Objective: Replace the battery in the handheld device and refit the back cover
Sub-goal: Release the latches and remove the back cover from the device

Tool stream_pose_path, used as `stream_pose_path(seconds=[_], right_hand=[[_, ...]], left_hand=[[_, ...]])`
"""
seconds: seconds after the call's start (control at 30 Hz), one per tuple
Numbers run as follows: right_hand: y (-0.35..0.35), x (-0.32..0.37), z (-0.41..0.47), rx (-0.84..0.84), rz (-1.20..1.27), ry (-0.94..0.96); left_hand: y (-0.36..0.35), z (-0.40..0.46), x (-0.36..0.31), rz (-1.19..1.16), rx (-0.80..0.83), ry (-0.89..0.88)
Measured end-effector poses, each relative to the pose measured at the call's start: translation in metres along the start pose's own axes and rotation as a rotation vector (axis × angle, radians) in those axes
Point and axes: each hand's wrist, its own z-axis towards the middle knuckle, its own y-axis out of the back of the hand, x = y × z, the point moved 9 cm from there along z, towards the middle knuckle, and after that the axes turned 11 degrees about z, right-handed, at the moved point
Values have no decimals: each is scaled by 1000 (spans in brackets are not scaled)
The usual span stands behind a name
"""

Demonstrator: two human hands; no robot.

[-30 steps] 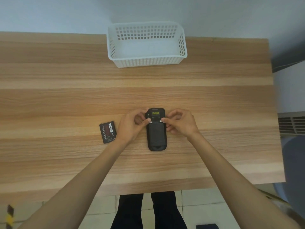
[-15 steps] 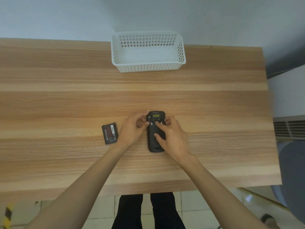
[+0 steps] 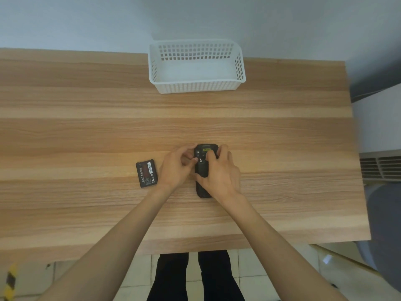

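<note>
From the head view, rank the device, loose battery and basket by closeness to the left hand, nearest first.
1. Device: lies on the table, touched by the left hand at its left edge; the right hand lies over it.
2. Battery: loose on the table, just left of the hand, apart from it.
3. Basket: at the far edge, by the wall.
</note>
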Motion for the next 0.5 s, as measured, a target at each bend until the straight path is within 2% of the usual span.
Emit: stream_pose_path(seconds=[0.2,0.5], right_hand=[[5,2,0,-10,51,-23],[42,2,-64,-17,214,162]], left_hand=[[1,-2,-1,-6,11,8],[2,-3,-2,-1,24,28]])
